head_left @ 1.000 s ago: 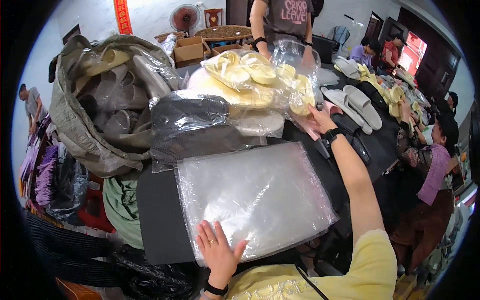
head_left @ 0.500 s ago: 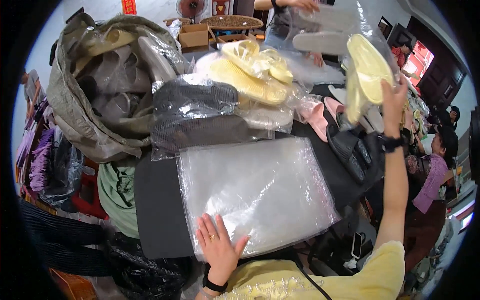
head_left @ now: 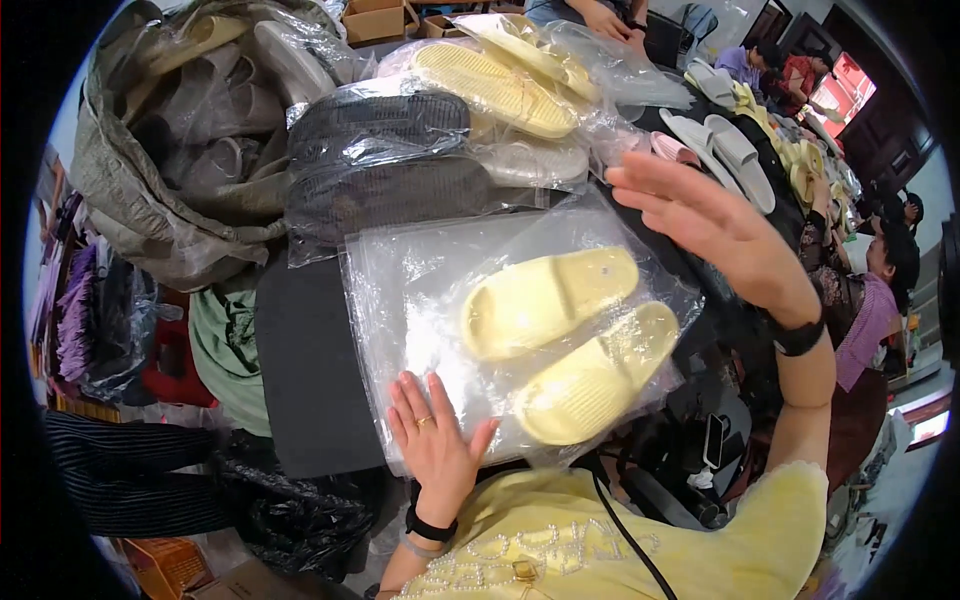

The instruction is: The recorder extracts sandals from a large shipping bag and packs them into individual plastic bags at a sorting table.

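Observation:
A pair of pale yellow slippers (head_left: 550, 300) lies in a clear bag on top of a stack of clear plastic bags (head_left: 400, 260) in front of me. My left hand (head_left: 435, 440) rests flat on the stack's near left part, fingers spread, holding nothing. Above the stack's far right corner my right hand (head_left: 715, 230) is raised, its fingers stretched out and nothing in it. Beyond the stack sit bagged black slippers (head_left: 380, 125) and a pile of bagged yellow slippers (head_left: 500, 85). My right hand hides part of the black table behind it.
At the far left bulges a big grey-green sack (head_left: 100, 190) of bagged slippers. Light grey slippers (head_left: 735, 150) stand on the black table (head_left: 310, 370) at the right. A co-worker's hands (head_left: 605, 20) are at the far side; other people sit along the right.
The bagged yellow slippers have come down from the upper right onto the stack, and my right hand has let go of them. My left hand stays flat on the bags.

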{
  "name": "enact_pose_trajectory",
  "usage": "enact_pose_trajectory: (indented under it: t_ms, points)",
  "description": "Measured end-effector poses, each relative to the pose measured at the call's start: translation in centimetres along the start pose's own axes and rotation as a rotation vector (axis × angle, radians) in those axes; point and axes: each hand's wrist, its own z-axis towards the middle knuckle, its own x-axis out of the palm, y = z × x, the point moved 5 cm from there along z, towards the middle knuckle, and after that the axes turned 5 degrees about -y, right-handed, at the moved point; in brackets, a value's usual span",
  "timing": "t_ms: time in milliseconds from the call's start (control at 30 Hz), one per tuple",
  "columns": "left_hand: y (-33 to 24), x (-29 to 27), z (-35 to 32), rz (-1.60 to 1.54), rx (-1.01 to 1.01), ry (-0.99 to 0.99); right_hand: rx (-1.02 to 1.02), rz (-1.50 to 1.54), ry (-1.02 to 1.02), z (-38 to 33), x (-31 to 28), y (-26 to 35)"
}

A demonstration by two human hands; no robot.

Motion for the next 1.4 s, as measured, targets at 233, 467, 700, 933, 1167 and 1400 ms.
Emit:
enact_pose_trajectory:
  t_ms: [233,467,700,933,1167,1400]
  points:
    - [-0.3,-1.5,-0.1,-0.065,0.043,-0.030,-0.148,-0.839,0.089,1.2,-2.4,-6.7]
    - [0.1,-3.0,-3.0,-0.653,-0.326,0.344,0.034,-0.831,-0.118,1.9,-6.9,-16.3]
    - [-2.7,-0.4,-3.5,-1.012,-0.462,0.895,0.457,-0.173,-0.038,3.2,-6.4,-19.3]
    - [-3.3,-2.9,-3.0,-1.132,-0.491,0.680,0.346,0.258,-0.127,3.4,-6.8,-13.5]
    - [1.9,-7.2,-0.4,-1.176,-0.548,-0.010,0.010,0.548,-0.182,1.8,-7.5,-8.6]
    - [4.2,-5.6,0.0,-0.266,-0.306,-0.158,0.499,0.670,0.051,-0.5,-4.6,-14.7]
